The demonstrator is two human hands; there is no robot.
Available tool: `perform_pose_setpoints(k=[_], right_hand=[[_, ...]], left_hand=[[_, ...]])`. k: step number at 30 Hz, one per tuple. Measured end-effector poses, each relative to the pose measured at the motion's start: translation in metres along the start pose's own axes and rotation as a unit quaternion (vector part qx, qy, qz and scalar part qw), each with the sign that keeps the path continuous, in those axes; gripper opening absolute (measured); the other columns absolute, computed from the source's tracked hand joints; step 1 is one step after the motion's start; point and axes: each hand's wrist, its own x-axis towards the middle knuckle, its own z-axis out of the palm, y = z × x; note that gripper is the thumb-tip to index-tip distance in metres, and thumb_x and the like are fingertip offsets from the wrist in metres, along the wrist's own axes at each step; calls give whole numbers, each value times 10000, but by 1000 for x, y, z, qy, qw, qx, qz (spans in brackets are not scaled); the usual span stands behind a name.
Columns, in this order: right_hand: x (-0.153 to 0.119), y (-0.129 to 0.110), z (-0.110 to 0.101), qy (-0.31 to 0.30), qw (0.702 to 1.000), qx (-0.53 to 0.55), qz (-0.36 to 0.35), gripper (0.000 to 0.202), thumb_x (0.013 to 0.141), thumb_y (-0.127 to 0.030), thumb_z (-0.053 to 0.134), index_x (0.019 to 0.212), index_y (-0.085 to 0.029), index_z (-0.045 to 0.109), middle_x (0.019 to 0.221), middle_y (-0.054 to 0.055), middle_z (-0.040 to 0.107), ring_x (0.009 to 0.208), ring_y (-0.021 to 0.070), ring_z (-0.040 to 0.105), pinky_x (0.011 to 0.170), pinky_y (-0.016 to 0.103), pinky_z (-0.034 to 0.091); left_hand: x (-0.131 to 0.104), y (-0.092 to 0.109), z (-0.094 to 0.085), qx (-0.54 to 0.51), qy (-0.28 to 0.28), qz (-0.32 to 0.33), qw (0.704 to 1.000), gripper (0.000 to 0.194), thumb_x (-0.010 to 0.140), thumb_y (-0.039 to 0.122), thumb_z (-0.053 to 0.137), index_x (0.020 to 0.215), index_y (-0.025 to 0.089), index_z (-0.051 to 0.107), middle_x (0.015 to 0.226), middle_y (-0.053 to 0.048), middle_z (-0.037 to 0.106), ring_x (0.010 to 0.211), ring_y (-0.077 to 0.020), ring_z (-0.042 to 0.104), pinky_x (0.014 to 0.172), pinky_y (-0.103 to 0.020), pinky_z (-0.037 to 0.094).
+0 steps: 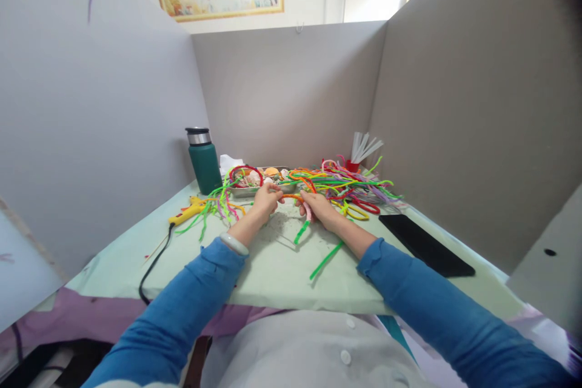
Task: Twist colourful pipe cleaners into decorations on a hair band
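Tabletop (273,282)'s got a big heap of fuzzy stems (345,178) at the back right. Left hand (269,199) and right hand (318,207) are both pinched nearly closed on an orange stem (291,196) between them. Looks like a bending or twisting step; next move probably wants a firm pinch. Pink-and-green piece (301,233) sticks out below the right hand.

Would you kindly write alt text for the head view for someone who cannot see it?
A person's left hand and right hand hold an orange pipe cleaner over a table. A glue gun and bottle are at left; more pipe cleaners lie beyond.
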Motion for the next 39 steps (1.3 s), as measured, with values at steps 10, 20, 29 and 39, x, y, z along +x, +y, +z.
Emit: perform_pose_setpoints(k=[10, 20, 29, 39], right_hand=[[-4, -2, 2, 4, 1000, -24, 10, 288, 793, -401, 498, 688, -146, 582, 391, -56, 449, 268, 46, 327, 283, 181, 223], [-5, -11, 0, 74, 995, 30, 54, 231, 774, -350, 519, 676, -147, 568, 387, -69, 417, 259, 45, 300, 277, 192, 205], [-2, -6, -4, 80, 992, 75, 55, 237, 765, -371, 539, 700, -145, 570, 407, -65, 426, 272, 46, 300, 280, 196, 190], [-3, -8, -3, 65, 992, 83, 63, 250, 757, -396, 535, 697, -154, 557, 403, -67, 426, 274, 46, 283, 288, 202, 182]], left_hand=[[2, -7, -2, 117, -12, 64, 991, 252, 761, 283, 537, 980, 158, 540, 695, -22, 635, 356, -56, 495, 352, -149, 349], [11, -16, -3, 167, 19, 120, 978, 267, 775, 267, 513, 1025, 176, 534, 857, -39, 641, 494, -74, 586, 439, -159, 425], [10, -14, -4, 291, 24, 234, 928, 334, 726, 142, 546, 1035, 216, 650, 926, -45, 676, 766, -147, 605, 723, -245, 451], [2, -9, -4, 359, 30, 264, 895, 363, 780, 156, 492, 1114, 229, 616, 1056, -62, 641, 918, -172, 578, 839, -255, 412]])
